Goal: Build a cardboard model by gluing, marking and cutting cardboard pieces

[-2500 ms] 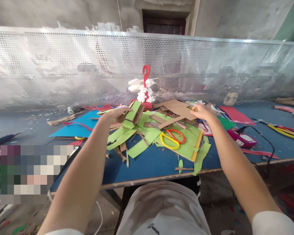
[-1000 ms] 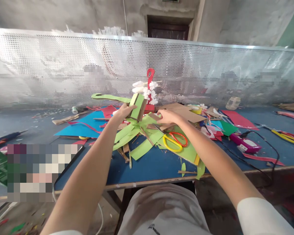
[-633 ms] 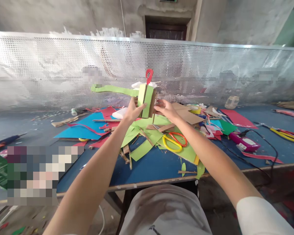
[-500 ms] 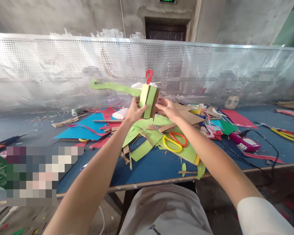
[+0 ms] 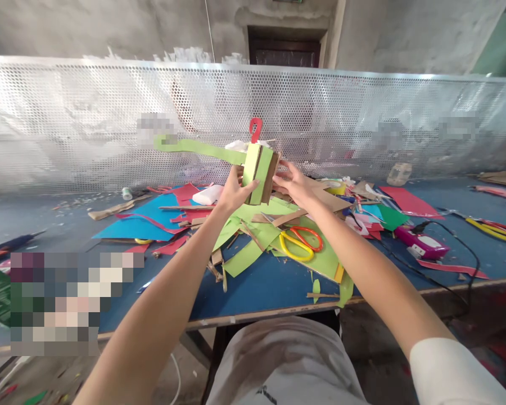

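Above the littered table I hold up a small cardboard box (image 5: pixel 263 175) partly faced with green paper; its right side shows bare brown cardboard. My left hand (image 5: pixel 235 191) grips its lower left side, thumb across the front. At the right edge, the fingers and thumb of my right hand (image 5: pixel 293 183) pinch the brown cardboard, fingertips partly hidden. A red paper hook (image 5: pixel 256 129) stands up from the top, with white material behind it. From the box's left side a long green paper strip (image 5: pixel 202 148) sticks out.
Below my hands lie green paper scraps (image 5: pixel 247 260) and scissors (image 5: pixel 297 246) with yellow and orange handles. Blue paper (image 5: pixel 141 216) is on the left. A purple device (image 5: pixel 421 243) with a black cord and yellow-handled pliers (image 5: pixel 493 229) lie right. A perforated metal screen (image 5: pixel 341 124) borders the back.
The box has shifted slightly right and turned a little, showing more of its brown right side. Both hands moved with it and keep their places on it.
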A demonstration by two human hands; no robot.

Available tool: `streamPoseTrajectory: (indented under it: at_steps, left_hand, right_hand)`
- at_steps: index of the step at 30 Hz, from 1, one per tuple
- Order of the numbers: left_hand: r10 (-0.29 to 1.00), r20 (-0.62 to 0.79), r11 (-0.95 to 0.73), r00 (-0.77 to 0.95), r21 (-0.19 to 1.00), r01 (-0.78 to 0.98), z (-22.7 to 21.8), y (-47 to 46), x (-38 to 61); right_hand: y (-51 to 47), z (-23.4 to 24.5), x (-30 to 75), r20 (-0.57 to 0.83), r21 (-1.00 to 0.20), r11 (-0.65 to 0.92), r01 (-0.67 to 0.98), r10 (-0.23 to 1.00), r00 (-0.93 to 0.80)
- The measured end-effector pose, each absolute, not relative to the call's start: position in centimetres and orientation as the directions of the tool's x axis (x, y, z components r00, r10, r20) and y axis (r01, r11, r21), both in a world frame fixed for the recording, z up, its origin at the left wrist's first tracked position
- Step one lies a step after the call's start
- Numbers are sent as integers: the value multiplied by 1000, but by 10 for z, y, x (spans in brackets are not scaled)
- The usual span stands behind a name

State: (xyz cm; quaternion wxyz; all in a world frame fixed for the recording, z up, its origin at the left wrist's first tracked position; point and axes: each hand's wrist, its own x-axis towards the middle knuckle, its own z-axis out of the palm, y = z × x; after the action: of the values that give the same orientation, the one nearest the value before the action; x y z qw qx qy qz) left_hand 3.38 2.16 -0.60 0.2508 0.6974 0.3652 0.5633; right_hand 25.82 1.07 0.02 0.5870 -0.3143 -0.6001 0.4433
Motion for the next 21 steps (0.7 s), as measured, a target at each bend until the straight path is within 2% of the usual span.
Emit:
streamPoseTrajectory:
  at_steps: [10, 21]
  left_hand:
    - [777, 619, -625, 114, 738, 254, -10, 21, 34]
    - [771, 625, -631, 118, 729, 265, -10, 16, 37]
  right_hand:
    - [3, 4, 260, 390, -918, 395, 23, 914, -111]
    - [2, 5, 264, 400, -883, 422, 204, 905, -143]
